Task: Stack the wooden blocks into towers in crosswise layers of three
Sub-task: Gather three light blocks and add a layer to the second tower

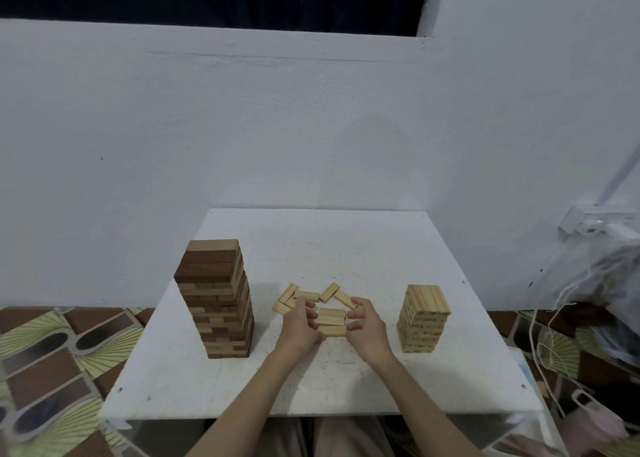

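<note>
Your two hands sit at the middle of the white desk (363,249), one on each end of a small group of pale blocks (331,321) lying side by side. Your left hand (300,328) has its fingers (309,305) curled in against the left ends of those blocks, thumb low at the near block. Your right hand (365,328) mirrors it, fingers curled toward the right ends and touching them, so the group is pinched between both hands. Whether the blocks rest on the desk or are lifted just off it, you cannot tell from this view.

Just beyond your hands, on the far side, a loose scatter of pale blocks (304,297) lies flat at mixed angles, some touching one another.

To the left stands the tall tower (216,301), upright, built of darker and lighter wood in crosswise layers. To the right stands the short pale tower (423,318), also upright, well apart from your hands.

Patterned flooring (52,363) shows on the left, and white cords (554,346) trail at the right.
</note>
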Demonstrator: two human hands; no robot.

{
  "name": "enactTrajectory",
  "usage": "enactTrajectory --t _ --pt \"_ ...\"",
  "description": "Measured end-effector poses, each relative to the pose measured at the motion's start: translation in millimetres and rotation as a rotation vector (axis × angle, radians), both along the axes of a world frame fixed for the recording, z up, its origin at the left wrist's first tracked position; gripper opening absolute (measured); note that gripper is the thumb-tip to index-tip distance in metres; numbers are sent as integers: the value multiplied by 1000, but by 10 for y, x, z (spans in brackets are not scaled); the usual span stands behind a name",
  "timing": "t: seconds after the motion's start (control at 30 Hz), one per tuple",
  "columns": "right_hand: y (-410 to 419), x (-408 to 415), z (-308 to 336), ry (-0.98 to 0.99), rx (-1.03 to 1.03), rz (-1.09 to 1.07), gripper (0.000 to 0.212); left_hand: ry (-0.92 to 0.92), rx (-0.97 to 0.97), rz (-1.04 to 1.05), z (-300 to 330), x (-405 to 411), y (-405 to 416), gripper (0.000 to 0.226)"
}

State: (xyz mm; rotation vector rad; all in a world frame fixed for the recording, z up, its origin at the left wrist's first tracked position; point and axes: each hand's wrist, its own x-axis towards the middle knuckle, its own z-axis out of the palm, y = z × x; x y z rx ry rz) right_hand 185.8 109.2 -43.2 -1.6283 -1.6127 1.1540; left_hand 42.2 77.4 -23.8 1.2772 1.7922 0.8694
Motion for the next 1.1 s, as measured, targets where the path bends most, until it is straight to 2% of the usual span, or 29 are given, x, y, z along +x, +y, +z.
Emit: enactTrajectory --t 0.6,1.1 --pt "-26 -8 20 61 2 -74 51 13 2 34 34 23 -6 47" --pt "-13 -29 75 90 -9 -135 46 -49 8 98 45 62 -14 43"
